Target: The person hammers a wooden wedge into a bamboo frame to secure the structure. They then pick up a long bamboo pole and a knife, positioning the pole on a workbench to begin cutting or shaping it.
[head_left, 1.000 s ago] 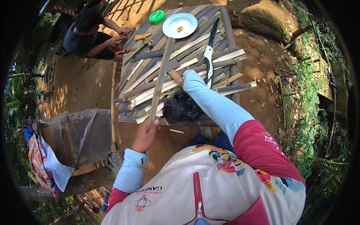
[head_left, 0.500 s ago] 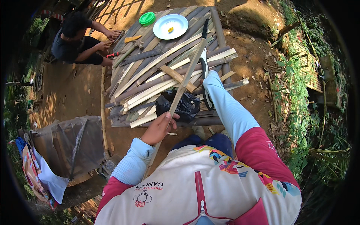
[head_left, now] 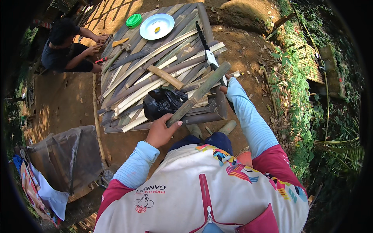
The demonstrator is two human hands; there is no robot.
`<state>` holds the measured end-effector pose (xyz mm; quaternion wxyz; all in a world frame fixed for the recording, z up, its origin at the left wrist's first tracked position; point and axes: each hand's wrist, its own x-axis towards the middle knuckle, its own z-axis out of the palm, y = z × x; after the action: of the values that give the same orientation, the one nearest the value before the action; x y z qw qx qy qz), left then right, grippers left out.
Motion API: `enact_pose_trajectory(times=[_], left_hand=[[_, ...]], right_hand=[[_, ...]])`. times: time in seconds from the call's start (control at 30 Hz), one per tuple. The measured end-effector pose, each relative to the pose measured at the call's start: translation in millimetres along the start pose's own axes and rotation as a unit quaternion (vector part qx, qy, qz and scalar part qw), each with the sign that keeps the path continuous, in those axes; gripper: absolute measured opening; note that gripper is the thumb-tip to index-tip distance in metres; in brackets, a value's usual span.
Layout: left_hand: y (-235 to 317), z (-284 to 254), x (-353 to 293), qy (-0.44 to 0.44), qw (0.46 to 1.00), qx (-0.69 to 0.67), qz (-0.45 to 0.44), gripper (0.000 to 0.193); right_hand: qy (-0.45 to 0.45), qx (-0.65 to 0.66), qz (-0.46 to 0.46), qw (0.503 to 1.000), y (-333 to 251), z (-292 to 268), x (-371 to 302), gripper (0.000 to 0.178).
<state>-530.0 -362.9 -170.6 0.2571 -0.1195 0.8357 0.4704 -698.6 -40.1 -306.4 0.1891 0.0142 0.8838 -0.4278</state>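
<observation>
My left hand (head_left: 161, 130) is closed around the near end of a grey-brown bamboo slat (head_left: 198, 95). The slat slants up and to the right over the table, its far end crossing the handle of a pruning saw (head_left: 210, 57). In my right hand (head_left: 223, 89), partly hidden by the sleeve, is the saw's black and white handle; its dark blade points up and away. Beneath the slat, a crumpled black plastic bag (head_left: 161, 105) rests on the table. A short, light bamboo piece (head_left: 166, 77) lies across the loose strips just beyond it.
Many split bamboo strips (head_left: 136, 97) cover the bamboo table (head_left: 206, 23). At its far side are a white plate (head_left: 149, 27), a green lidded container (head_left: 133, 20) and a hammer (head_left: 121, 42). A person (head_left: 64, 48) crouches at the far left, by a red-handled tool (head_left: 101, 60).
The slat has turned to show a broader face, and its near end, which stretched below my left hand, now stops at that hand. The view has shifted, putting the table farther left.
</observation>
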Motion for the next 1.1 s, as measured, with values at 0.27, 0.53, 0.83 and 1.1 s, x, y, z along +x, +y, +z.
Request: enact_pose_trajectory(times=[0.27,0.53,0.83,1.1], left_hand=[[-37,56,16,0.014,0.976,0.196,0.097,0.049],[-51,106,61,-0.033,0.948,0.281,0.143,0.043],[-75,131,72,-0.085,0.930,0.334,0.128,0.053],[-92,122,74,0.024,0.928,0.337,0.154,0.058]], right_hand=[[0.140,0.372,0.139,0.907,89,-55,-117,0.058],[0.199,0.321,0.222,0.899,123,-16,-136,0.036],[0.186,0.244,0.245,0.920,139,-12,-122,0.029],[0.170,0.270,0.270,0.909,132,12,-120,0.034]])
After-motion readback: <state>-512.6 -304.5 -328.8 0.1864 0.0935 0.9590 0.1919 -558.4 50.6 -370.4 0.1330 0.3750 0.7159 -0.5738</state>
